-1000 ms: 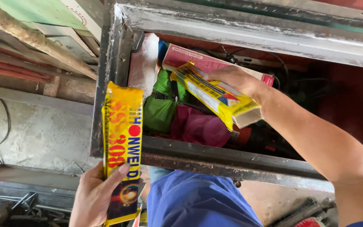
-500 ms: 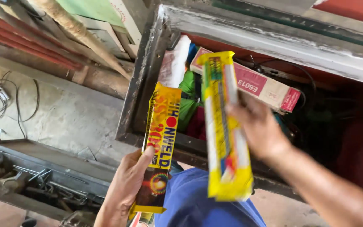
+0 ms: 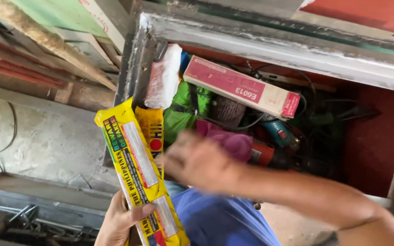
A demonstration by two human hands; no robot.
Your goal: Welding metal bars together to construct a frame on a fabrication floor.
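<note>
A person's left hand (image 3: 123,221) clasps two long yellow packets (image 3: 138,171) together near their lower end, in front of an open metal box (image 3: 270,43) crammed with tools, a pink carton (image 3: 240,86) and rags. The packets look stiff, narrow and fairly heavy, with slick wrappers; a mid-length grip would probably balance better. The right hand (image 3: 197,161) is blurred, apparently empty, fingers spread beside the packets.

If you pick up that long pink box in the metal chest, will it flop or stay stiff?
The pink box would probably stay stiff: its edges look straight and square although it lies across a jumble of rags and tools. It likely won't roll, having flat sides. Propped unevenly, it might slide or tip when nudged.
</note>
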